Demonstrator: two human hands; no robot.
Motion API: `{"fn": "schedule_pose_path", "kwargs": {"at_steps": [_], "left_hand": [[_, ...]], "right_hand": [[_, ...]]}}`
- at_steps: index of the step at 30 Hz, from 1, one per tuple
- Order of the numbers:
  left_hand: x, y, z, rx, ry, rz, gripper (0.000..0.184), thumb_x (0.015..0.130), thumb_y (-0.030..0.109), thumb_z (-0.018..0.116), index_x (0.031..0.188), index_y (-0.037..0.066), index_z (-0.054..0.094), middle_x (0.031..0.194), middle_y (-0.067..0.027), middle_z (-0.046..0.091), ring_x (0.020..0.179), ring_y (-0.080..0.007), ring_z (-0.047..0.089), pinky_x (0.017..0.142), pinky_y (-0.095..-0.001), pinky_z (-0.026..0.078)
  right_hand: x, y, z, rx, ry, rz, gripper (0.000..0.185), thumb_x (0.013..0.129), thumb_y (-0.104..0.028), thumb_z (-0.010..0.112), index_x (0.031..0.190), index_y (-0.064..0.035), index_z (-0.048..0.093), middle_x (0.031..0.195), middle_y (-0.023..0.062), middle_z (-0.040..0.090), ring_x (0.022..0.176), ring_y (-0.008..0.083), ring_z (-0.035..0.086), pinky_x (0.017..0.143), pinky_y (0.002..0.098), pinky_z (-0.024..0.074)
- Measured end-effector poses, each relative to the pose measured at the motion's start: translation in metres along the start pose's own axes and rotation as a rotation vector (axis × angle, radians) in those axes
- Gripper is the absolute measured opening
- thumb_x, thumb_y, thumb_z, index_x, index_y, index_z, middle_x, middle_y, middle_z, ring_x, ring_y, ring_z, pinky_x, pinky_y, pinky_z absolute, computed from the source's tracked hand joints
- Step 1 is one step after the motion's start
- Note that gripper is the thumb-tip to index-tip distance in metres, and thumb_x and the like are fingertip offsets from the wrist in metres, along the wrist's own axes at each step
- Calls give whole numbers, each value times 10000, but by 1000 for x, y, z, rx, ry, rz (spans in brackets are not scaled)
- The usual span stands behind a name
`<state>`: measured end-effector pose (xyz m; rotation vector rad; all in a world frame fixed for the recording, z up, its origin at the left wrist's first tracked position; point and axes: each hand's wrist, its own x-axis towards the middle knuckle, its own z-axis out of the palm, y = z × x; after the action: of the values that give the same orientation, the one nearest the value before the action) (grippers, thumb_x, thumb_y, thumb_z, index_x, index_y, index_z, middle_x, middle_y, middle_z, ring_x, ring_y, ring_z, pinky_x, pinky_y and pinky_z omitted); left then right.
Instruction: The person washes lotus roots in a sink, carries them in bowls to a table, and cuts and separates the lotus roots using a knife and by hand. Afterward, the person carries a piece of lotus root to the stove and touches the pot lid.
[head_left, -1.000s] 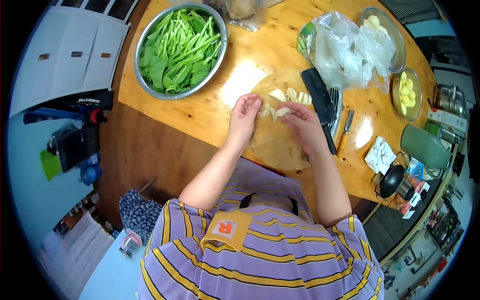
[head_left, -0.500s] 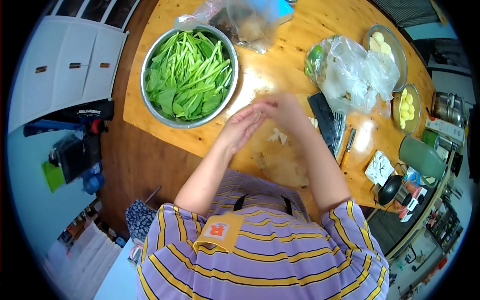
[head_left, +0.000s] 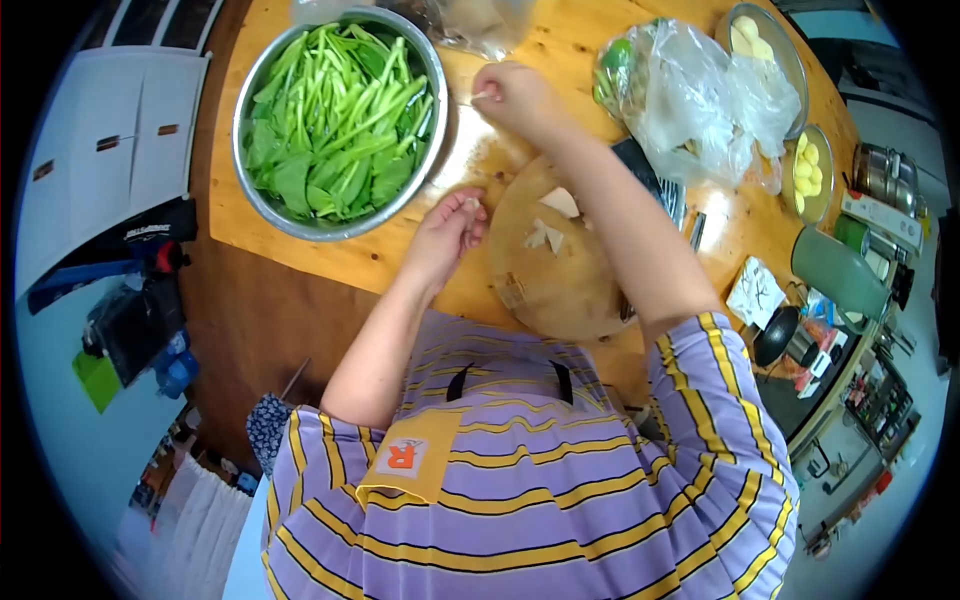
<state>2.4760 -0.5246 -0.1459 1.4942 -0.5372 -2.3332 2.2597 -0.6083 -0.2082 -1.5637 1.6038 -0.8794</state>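
Observation:
My left hand point(head_left: 450, 235) is closed just below the steel bowl, beside the round cutting board. Between its thumb and fingers is a small pale piece point(head_left: 471, 204) that looks like a garlic clove. My right hand point(head_left: 515, 100) is raised beyond the board, to the right of the bowl. Its fingertips pinch a thin whitish scrap point(head_left: 484, 95), perhaps garlic skin. On the wooden cutting board point(head_left: 540, 290) lie several white flakes point(head_left: 545, 236) and a larger pale piece point(head_left: 561, 202). My right forearm crosses the board's right side and hides part of it.
A steel bowl point(head_left: 238, 150) of green leafy vegetables point(head_left: 345, 130) stands at the left. To the right are a plastic bag point(head_left: 690, 100) of vegetables, a dark-handled cleaver point(head_left: 637, 165), a bowl of peeled potatoes point(head_left: 752, 38) and a smaller bowl with yellow pieces point(head_left: 808, 175).
My hands were together over the board; now they are apart. The right has moved up and away, the left slightly down and left. The view has shifted, showing more of the board.

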Motion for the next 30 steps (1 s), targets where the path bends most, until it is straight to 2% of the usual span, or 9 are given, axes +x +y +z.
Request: {"fn": "schedule_pose_path", "kwargs": {"at_steps": [4, 6, 9, 12, 13, 16, 20, 24, 30], "left_hand": [[0, -15, 7, 155, -14, 103, 140, 1038, 178, 455, 1079, 92, 557, 790, 33, 509, 643, -67, 448, 571, -194, 352], [6, -28, 13, 255, -19, 191, 133, 1037, 192, 455, 1043, 103, 554, 769, 39, 492, 632, -64, 435, 564, -195, 342], [19, -46, 31, 684, 7, 484, 114, 976, 177, 547, 1045, 88, 562, 789, -2, 492, 691, -125, 464, 624, -246, 379], [9, -23, 77, 1243, 50, 998, 326, 820, 107, 732, 1104, 44, 584, 888, -135, 508, 922, -322, 538, 861, -397, 456], [12, -18, 82, 1306, -4, 947, 476, 730, 76, 799, 1161, 75, 597, 928, -140, 514, 895, -347, 547, 834, -408, 473], [33, -19, 73, 1484, -147, 822, 430, 783, 79, 764, 1180, 123, 603, 996, -137, 524, 897, -315, 540, 807, -361, 480], [31, -31, 73, 1231, -94, 873, 329, 836, 104, 755, 1113, 47, 587, 985, -94, 545, 878, -238, 569, 766, -330, 482], [-38, -26, 112, 672, -155, 417, 272, 890, 124, 730, 1069, 51, 539, 932, 4, 571, 780, -67, 501, 683, -243, 448], [-138, -17, 164, 246, -379, 337, 559, 656, 62, 913, 1015, 90, 486, 952, 20, 581, 848, -53, 532, 730, -223, 462]], "right_hand": [[-83, -29, -91, 582, -30, 408, 74, 928, -131, 576, 955, -65, 597, 828, 0, 599, 804, 87, 588, 706, 241, 482], [-132, -30, -108, 792, 138, 641, 56, 940, -84, 505, 947, -81, 561, 830, 2, 593, 765, 100, 572, 675, 243, 466], [-197, -15, -110, 907, 143, 624, 102, 977, -74, 448, 935, -95, 539, 822, -4, 577, 721, 97, 537, 647, 239, 447], [-238, -9, -91, 844, 224, 790, 119, 1022, -114, 451, 972, -116, 559, 805, -19, 561, 699, 71, 511, 605, 213, 415], [-246, -7, -83, 785, 225, 746, 117, 1022, -119, 465, 1009, -112, 581, 795, -34, 554, 676, 54, 497, 582, 199, 403], [-253, -17, -66, 480, 184, 602, 126, 990, -103, 564, 1106, -76, 602, 765, -53, 513, 644, 50, 457, 593, 203, 401], [-247, -44, -70, 463, 136, 557, 203, 995, -95, 563, 1197, -109, 578, 799, -68, 486, 683, 36, 428, 621, 187, 380], [-250, -82, -95, 683, 85, 420, 309, 1004, -126, 536, 1312, -106, 519, 870, -53, 533, 755, 40, 483, 678, 196, 408], [-267, -150, -136, 1019, 21, 98, 374, 991, -128, 581, 1336, -14, 495, 1129, 34, 602, 1031, 105, 559, 904, 265, 457]]}}
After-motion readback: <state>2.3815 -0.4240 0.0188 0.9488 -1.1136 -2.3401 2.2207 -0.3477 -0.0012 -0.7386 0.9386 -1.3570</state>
